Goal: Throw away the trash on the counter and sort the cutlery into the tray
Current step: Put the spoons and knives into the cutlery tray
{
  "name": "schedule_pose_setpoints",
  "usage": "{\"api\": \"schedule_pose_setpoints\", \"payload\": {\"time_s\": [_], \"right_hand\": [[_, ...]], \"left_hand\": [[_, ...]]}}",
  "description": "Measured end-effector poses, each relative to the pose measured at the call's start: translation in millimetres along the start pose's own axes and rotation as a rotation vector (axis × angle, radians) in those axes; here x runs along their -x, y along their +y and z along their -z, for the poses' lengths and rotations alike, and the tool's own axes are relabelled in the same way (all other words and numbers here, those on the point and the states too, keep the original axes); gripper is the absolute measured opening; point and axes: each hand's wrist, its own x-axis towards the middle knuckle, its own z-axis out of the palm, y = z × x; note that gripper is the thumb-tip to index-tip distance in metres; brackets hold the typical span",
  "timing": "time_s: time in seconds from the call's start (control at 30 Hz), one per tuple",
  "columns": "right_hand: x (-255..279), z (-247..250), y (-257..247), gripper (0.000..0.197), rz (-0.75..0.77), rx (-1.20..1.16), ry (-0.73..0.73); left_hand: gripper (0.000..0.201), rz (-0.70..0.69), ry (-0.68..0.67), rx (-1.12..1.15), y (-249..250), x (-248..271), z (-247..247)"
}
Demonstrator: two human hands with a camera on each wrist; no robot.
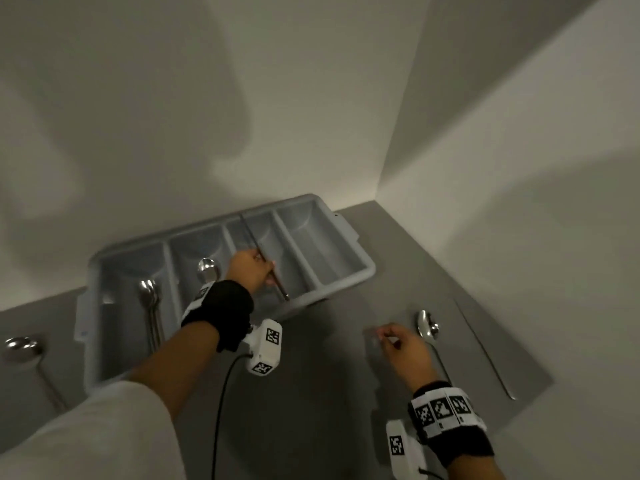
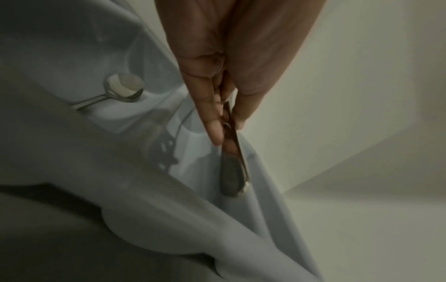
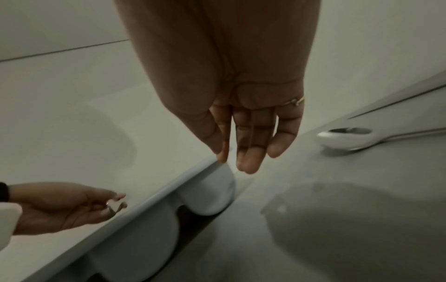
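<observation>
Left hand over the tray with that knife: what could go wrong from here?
The left hand only pinches the knife mid-length, so it could tip across a divider instead of lying flat in the tray. On the counter, the other knife lies near the edge; the open right hand reaching past the spoon might nudge it off.
</observation>
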Motion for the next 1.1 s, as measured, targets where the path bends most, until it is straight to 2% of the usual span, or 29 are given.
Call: {"api": "schedule_pose_setpoints", "payload": {"time_s": [0.1,0.17,0.27,0.33,0.4,0.57,0.63,0.7,0.77,0.8,0.87,0.93,1.0,1.1], "right_hand": [[-2,21,37,0.029,-0.103,0.003,0.03],[-4,29,55,0.022,-0.142,0.072,0.045],[-6,37,73,0.03,-0.207,0.276,0.047],[-7,38,79,0.037,-0.291,0.355,0.073],[-8,37,85,0.036,-0.33,0.394,0.111],[-20,34,97,0.03,-0.364,0.384,0.098],[-25,34,97,0.027,-0.379,0.39,0.06],[-26,34,96,0.024,-0.392,0.451,-0.02],[-24,32,93,0.021,-0.388,0.465,-0.075],[-23,32,88,0.019,-0.382,0.433,-0.094],[-17,34,73,0.011,-0.348,0.283,-0.062],[-11,29,40,0.012,-0.223,0.097,0.034],[-11,20,-4,0.024,-0.049,-0.061,0.069],[-21,-11,-75,0.016,0.14,-0.274,0.039]], "left_hand": [[0.022,0.087,0.048,-0.227,-2,-24,-11],[0.026,0.109,0.032,-0.382,2,-27,-18],[0.013,0.141,-0.08,-0.668,5,-33,-34],[0.025,0.186,-0.146,-0.836,-2,-43,-44],[0.029,0.213,-0.178,-0.91,-9,-47,-50],[0.034,0.274,-0.259,-0.967,-21,-53,-58],[0.034,0.227,-0.282,-0.985,-20,-48,-58],[0.033,0.173,-0.247,-0.929,-17,-42,-57],[0.021,0.095,-0.189,-0.785,-7,-28,-51],[0.016,0.048,-0.161,-0.683,-2,-18,-44],[0.021,-0.067,-0.097,-0.425,7,3,-30],[0.025,-0.133,-0.049,-0.199,8,35,-4],[0.027,-0.174,-0.004,-0.137,-3,67,27],[0.033,-0.18,0.125,-0.088,-38,110,76]]}}
